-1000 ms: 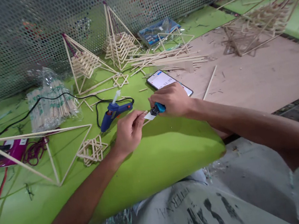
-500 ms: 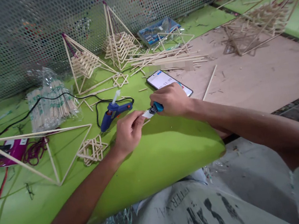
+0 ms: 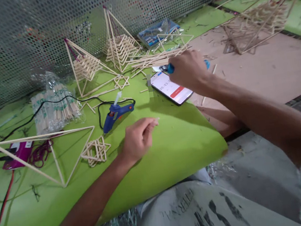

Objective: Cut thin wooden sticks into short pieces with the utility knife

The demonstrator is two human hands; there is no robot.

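My right hand (image 3: pixel 189 70) is wrapped round a blue utility knife (image 3: pixel 170 68), raised above the far part of the phone (image 3: pixel 173 88). Its pale blade end points left, and the blue handle shows on both sides of the fist. Lower and to the left, my left hand (image 3: pixel 139 139) is closed in a pinch over the green table. A pale tip, apparently a short wooden stick (image 3: pixel 156 120), pokes out at its fingertips; the rest is hidden. Left of this hand lie a small stacked star of sticks (image 3: pixel 96 151) and a blue glue gun (image 3: pixel 115 114).
Two stick pyramids (image 3: pixel 121 49) stand by the mesh panel, near loose sticks (image 3: pixel 156 57). A large stick triangle (image 3: pixel 59 172), bagged sticks (image 3: pixel 55 104), a purple power strip (image 3: pixel 18 155) and a black cable (image 3: pixel 60 98) occupy the left. A brown board (image 3: pixel 269 72) lies right.
My right hand has lifted the utility knife away from my left hand, up and to the right, uncovering more of the phone. My left hand has shifted slightly right and stays pinched.
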